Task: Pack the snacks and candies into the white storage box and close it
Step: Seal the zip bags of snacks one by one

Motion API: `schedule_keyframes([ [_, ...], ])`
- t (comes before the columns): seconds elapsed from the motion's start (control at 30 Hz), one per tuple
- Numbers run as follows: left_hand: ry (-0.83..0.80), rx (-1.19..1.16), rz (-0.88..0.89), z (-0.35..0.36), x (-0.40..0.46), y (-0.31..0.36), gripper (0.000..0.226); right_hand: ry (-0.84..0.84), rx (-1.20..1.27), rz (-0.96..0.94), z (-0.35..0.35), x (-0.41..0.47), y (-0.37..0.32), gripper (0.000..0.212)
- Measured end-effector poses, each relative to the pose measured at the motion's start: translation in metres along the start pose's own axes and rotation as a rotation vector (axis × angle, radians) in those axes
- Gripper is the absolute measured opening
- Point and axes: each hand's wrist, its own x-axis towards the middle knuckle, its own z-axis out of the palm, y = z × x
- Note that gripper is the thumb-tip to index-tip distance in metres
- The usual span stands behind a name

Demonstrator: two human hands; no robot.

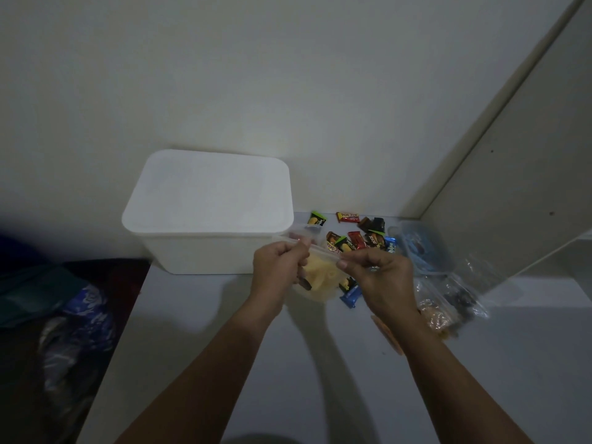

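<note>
On the pale bench [198, 341] against the wall, both hands, left [278, 267] and right [379, 277], are pinching a clear bag [320, 280] of yellow chips, the lidded white box [208, 213] sitting left of them, candies [352, 235] lying beyond.

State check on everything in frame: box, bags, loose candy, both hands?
white storage box: lid on, closed
clear zip bag: held up by its top edge, yellow snacks inside
left hand: pinching the bag's top
right hand: pinching the bag's top
loose candies: lying on the table, unpacked
other clear bags: lying on the table at right
</note>
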Motion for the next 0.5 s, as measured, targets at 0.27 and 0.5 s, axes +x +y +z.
schedule_keyframes([
  [0.27,-0.061,-0.033,0.042,-0.003,-0.005,-0.01,0.02,-0.23,0.189,0.105,-0.006,-0.005,0.002,0.013],
  [0.5,-0.101,-0.014,0.02,0.003,-0.008,-0.01,0.027,-0.207,0.267,0.291,-0.004,-0.006,0.003,0.016],
])
